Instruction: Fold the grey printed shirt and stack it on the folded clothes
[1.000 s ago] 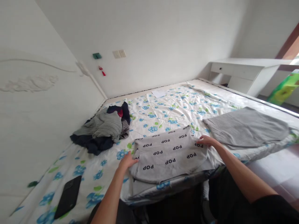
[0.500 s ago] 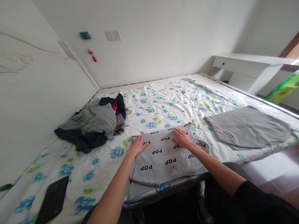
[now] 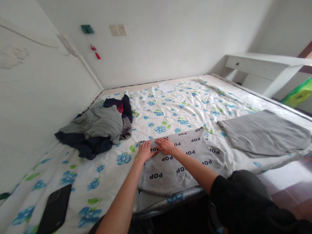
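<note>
A grey garment printed with "POP" [image 3: 185,159] lies folded flat at the near edge of a bed with a blue-flower sheet [image 3: 175,112]. My left hand [image 3: 145,151] rests palm down on the garment's far left corner, fingers apart. My right hand [image 3: 165,145] lies flat right beside it on the same far edge, with the forearm crossing over the garment. Neither hand grips the cloth.
A pile of grey, dark blue and red clothes [image 3: 97,128] sits at the left by the headboard. A folded grey ribbed garment [image 3: 263,133] lies at the right. A black phone [image 3: 55,209] lies near left; a white paper [image 3: 166,87] lies far back. A white desk [image 3: 263,70] stands beyond.
My right hand has slid left along the garment's far edge, from its right corner to beside my left hand. My left hand moved up from the near left side to the far left corner.
</note>
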Available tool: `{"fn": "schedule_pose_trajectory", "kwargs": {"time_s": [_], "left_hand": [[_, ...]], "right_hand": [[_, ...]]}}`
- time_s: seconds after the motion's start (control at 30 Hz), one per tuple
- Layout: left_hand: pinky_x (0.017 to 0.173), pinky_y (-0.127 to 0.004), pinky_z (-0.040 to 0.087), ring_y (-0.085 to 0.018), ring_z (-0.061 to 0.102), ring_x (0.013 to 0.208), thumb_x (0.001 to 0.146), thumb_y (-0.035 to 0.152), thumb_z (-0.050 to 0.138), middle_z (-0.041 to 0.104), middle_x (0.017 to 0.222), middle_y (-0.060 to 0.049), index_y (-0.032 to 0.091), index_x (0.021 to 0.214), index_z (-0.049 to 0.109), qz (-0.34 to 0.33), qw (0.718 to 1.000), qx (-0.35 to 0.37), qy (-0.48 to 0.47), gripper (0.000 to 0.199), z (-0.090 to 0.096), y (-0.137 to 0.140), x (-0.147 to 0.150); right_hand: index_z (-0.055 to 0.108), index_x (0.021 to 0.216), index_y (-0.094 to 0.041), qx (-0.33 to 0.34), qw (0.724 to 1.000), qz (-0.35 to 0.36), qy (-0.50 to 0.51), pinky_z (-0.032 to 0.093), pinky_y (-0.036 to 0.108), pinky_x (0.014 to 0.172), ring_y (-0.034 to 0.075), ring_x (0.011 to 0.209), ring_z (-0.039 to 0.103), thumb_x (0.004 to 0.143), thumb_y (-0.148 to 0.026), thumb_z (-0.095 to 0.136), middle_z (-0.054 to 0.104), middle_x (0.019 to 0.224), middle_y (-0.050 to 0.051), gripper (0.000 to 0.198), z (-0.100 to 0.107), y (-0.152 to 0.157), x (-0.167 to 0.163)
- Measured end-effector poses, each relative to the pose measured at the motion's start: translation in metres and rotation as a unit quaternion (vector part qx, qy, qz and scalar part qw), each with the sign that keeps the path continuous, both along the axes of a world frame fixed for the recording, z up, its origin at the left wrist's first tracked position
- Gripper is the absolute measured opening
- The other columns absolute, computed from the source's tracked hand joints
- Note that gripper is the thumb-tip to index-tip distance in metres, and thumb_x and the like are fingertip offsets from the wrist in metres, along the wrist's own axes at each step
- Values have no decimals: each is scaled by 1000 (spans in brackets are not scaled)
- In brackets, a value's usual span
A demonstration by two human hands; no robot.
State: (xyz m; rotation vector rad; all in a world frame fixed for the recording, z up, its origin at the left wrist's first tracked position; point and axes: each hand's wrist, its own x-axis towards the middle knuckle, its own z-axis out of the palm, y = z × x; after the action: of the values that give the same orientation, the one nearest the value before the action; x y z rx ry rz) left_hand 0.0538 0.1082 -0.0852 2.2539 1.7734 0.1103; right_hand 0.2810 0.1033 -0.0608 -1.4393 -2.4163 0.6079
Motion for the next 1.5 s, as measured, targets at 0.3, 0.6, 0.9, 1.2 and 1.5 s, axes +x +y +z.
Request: {"fn": "schedule_pose_trajectory", "kwargs": {"time_s": [0.3,0.6,0.9,1.2,1.5], "left_hand": [[139,-56,25,-48,35,171,87,73,78,43,181,-29,13,169,49,21,999,-15,-40,106,3,2,2],[140,-53,24,-48,34,172,87,71,80,44,181,-28,14,169,50,31,998,-20,-43,105,4,2,1],[140,-53,24,-46,33,172,90,75,75,41,183,-26,13,172,48,17,999,-30,-9,106,4,0,-4],[133,-55,33,-43,50,159,95,75,73,58,171,-22,22,164,58,15,999,17,35,89,23,-6,1],[132,-62,33,-43,54,153,104,66,66,61,165,-18,31,165,64,9,997,41,60,70,34,-9,10]], "right_hand": [[53,175,-29,-24,996,-72,-55,22,55,142,32,171,40,116,-59,47,46,182,9,67,-21,-2,201],[77,150,-25,-55,968,-241,-33,37,51,136,32,158,56,113,-41,58,68,164,11,45,-28,21,291],[89,112,-22,-87,927,-356,84,60,33,96,30,107,79,86,-31,91,86,102,7,28,-26,57,308],[89,116,-21,-67,912,-405,6,57,33,89,29,103,77,100,-41,79,84,104,12,27,-38,51,312],[87,125,-23,68,965,-246,-56,49,51,118,36,137,62,105,-16,61,77,140,15,33,-6,41,258]]}}
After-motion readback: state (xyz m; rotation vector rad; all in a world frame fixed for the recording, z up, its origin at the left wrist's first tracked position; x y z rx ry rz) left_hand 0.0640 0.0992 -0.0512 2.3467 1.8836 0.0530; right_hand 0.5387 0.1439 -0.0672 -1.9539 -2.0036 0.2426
